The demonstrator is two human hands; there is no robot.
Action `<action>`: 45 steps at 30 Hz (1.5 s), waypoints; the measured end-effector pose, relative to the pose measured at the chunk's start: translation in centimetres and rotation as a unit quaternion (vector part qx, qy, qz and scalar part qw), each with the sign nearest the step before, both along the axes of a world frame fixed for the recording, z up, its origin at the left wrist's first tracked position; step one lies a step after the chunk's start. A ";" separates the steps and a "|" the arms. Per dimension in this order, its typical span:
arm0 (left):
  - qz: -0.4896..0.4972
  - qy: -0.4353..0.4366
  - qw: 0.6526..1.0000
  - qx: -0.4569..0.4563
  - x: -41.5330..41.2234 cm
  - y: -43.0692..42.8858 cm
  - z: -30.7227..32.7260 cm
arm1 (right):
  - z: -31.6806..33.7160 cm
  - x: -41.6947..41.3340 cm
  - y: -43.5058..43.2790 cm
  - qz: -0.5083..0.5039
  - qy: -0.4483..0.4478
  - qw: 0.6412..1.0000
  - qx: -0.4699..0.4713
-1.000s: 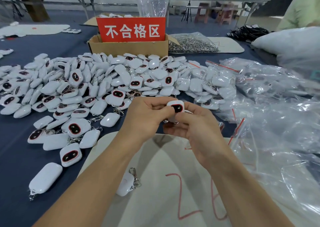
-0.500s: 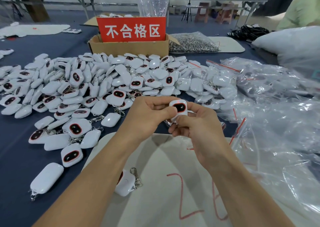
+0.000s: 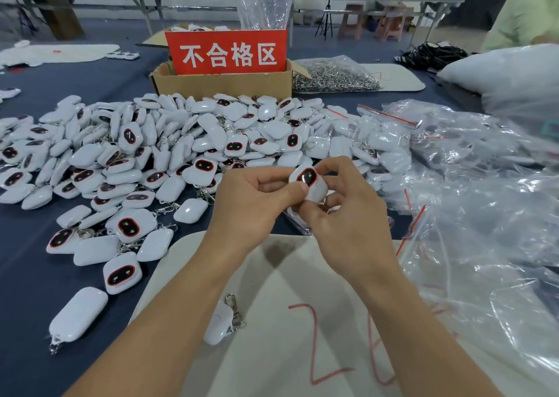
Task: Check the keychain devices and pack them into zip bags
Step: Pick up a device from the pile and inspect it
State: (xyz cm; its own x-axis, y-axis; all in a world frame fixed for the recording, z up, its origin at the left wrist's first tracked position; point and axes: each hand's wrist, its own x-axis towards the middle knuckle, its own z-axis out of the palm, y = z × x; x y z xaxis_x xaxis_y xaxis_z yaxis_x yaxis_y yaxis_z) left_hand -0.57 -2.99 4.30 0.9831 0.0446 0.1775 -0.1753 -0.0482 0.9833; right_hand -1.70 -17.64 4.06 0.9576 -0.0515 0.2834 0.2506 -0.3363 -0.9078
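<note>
A white keychain device (image 3: 310, 183) with a dark, red-rimmed screen is held above the table between both hands. My left hand (image 3: 251, 203) pinches its left edge with thumb and fingers. My right hand (image 3: 344, 215) curls round its right side and underside. A large heap of the same white devices (image 3: 169, 148) covers the blue table beyond my hands. Clear zip bags with red seals (image 3: 472, 215) lie piled to the right, some holding devices.
A cardboard box (image 3: 223, 83) with a red sign stands behind the heap. A bag of metal clasps (image 3: 335, 77) lies beside it. A white mat (image 3: 302, 321) with red numbers lies under my arms, a single device (image 3: 219, 324) on it. A person in green (image 3: 523, 12) sits far right.
The device has turned in my hands, its screen now tilted more to the left and upright. Both hands shifted slightly; the grip on the device is kept.
</note>
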 end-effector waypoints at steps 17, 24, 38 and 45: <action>-0.097 0.021 0.992 -0.078 0.7 0.8 0.2 | 0.8 0.3 -0.8 0.067 0.028 0.992 0.107; -0.085 0.032 0.994 -0.061 0.4 0.2 0.2 | 0.2 0.3 -0.9 0.013 -0.025 0.999 0.024; -0.031 0.002 0.999 0.013 0.0 0.1 0.2 | -0.3 0.4 -0.3 -0.001 -0.029 0.999 -0.019; 0.005 0.023 0.999 0.037 0.0 -0.2 0.1 | -0.4 0.0 -0.2 0.020 -0.044 0.998 -0.041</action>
